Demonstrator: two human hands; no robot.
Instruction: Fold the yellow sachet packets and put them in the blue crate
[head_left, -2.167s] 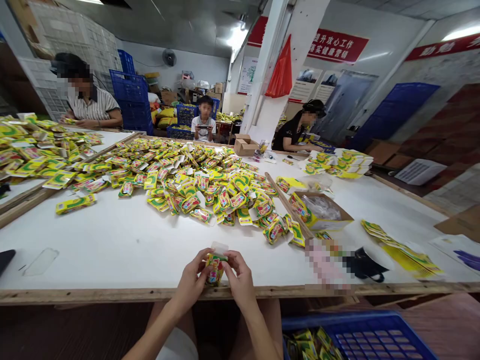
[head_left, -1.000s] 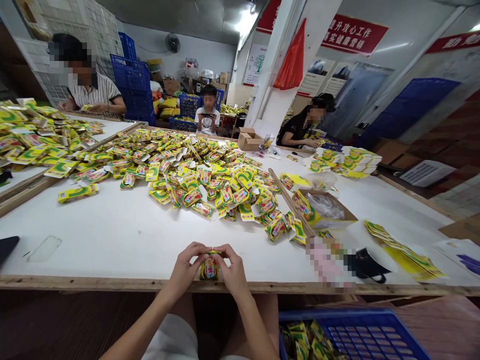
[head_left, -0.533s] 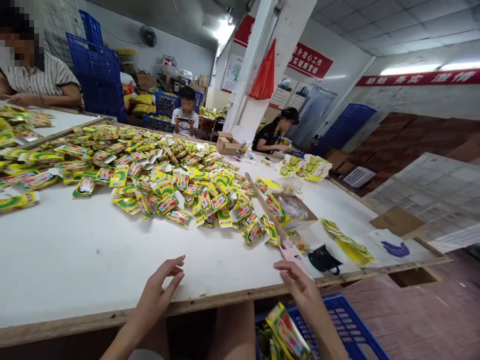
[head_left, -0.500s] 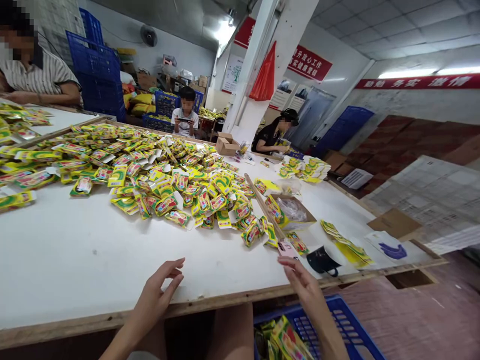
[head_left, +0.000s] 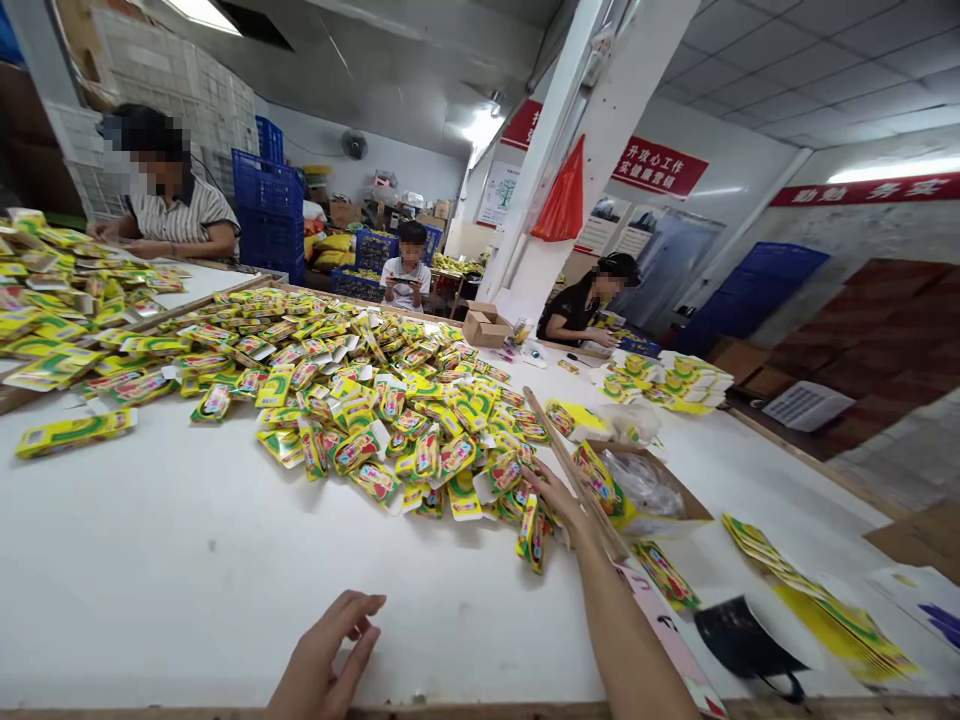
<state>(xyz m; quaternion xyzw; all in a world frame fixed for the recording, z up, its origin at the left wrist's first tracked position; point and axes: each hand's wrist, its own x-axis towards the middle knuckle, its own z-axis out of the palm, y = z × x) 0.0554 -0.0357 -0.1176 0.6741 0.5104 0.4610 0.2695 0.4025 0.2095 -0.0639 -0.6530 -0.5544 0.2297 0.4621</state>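
Note:
A broad heap of small yellow-and-green printed boxes (head_left: 375,400) covers the back of the white table (head_left: 187,590). My right hand (head_left: 559,497) reaches to the heap's right end, its fingers stretched out over the boxes there. No box is plainly in its grasp, and part of the fingertips is hard to make out. Low over the bare tabletop, my left hand (head_left: 334,645) is half curled, with a gap between thumb and fingers and nothing in it. One box (head_left: 531,535) lies just below my right hand.
Along the right side run a wooden strip (head_left: 574,470), an open carton with clear plastic bags (head_left: 645,480), a pink phone (head_left: 667,635), a dark mug (head_left: 750,640) and flat yellow packaging (head_left: 825,600). Co-workers sit at the left (head_left: 180,215) and far right (head_left: 589,305).
My right hand has moved forward from the table's front edge to the boxes at the heap's right end. The view has shifted; my left hand keeps its half-curled shape.

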